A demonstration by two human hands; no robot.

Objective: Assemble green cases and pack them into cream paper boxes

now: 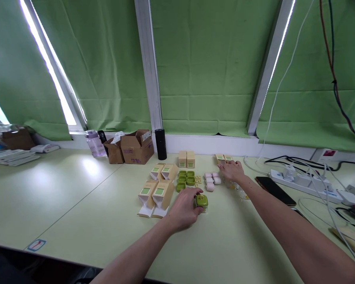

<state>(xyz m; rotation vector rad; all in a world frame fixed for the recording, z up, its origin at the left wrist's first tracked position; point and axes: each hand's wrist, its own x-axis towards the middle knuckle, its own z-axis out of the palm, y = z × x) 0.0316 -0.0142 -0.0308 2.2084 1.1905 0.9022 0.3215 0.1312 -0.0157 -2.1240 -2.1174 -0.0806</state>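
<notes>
My left hand (185, 209) is closed around the side of a small square green-lidded box (201, 200), which has a clear lower part and sits low over the table. My right hand (232, 171) reaches forward with its fingers stretched out, close to two small cardboard boxes (219, 157); whether it touches them cannot be made out. Clear plastic pieces (241, 193) lie partly hidden under my right wrist. Between my hands are white-pink rounded pieces (210, 187), small yellowish pieces (198, 180) and several green square cups (191, 180) in rows.
Several opened kraft boxes (163, 193) stand left of the cups, with two closed ones (186, 159) behind. Farther back are a brown carton (137, 147), a black cylinder (160, 144) and a purple bottle (95, 144). A phone (275, 191) and a power strip (306, 185) with cables lie right.
</notes>
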